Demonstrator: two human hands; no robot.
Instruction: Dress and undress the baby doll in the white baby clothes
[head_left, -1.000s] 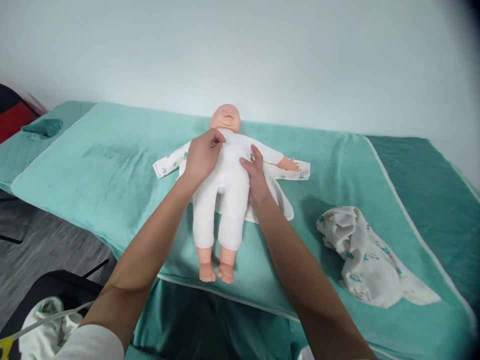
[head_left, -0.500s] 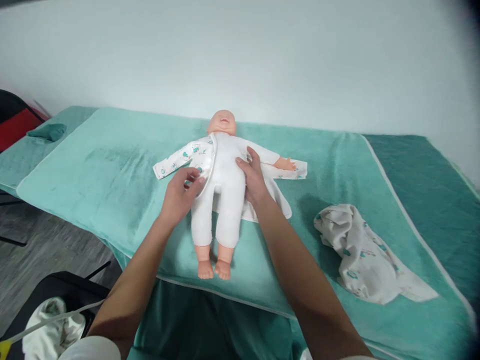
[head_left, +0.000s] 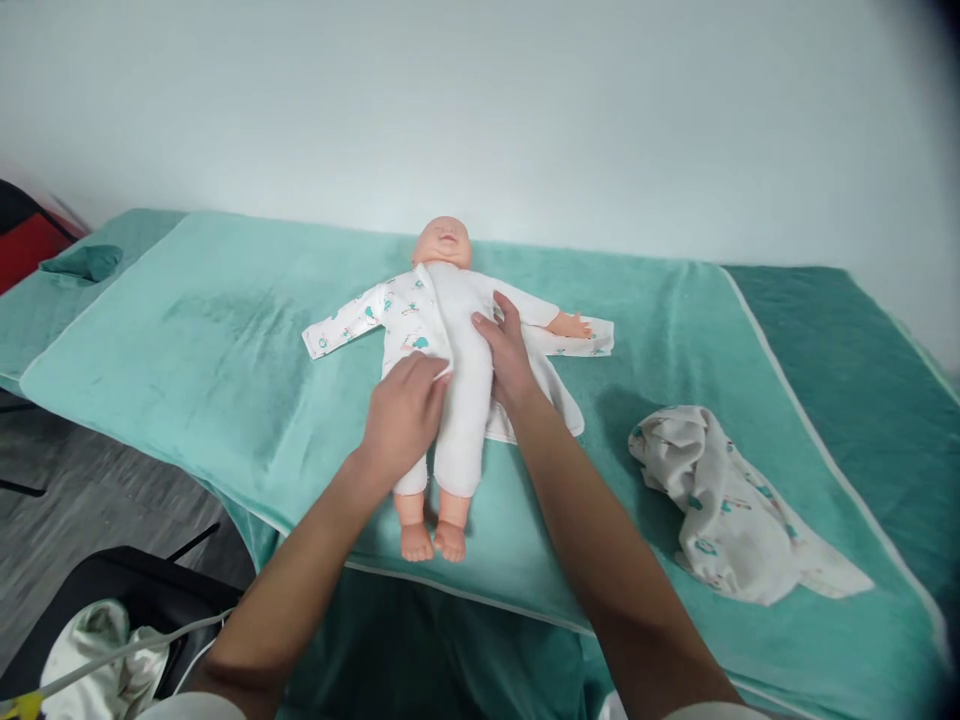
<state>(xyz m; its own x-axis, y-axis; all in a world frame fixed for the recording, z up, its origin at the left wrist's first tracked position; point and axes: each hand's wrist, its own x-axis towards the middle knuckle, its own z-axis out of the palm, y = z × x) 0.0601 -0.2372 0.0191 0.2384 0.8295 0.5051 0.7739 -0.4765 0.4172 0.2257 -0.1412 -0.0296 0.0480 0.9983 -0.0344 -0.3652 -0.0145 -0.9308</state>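
A baby doll (head_left: 459, 330) in a white bodysuit lies face up on a teal towel (head_left: 225, 340), head toward the wall. Under it is a white printed baby shirt (head_left: 401, 315) whose left half is folded over the doll's chest. My left hand (head_left: 405, 415) pinches the lower edge of that flap at the doll's hip. My right hand (head_left: 508, 352) rests flat on the doll's belly, fingers stretched out. The shirt's other sleeve (head_left: 589, 345) lies spread beneath the doll's bare arm.
A crumpled printed cloth (head_left: 731, 510) lies on the towel to the right. A darker teal sheet (head_left: 847, 340) covers the bed's right end. At lower left a black chair (head_left: 135, 600) holds white cloth. A small teal cloth (head_left: 82, 262) sits far left.
My left hand left the doll's shoulder, took the shirt's left flap and drew it over the doll's chest, down to the hip. The right hand stayed on the belly.
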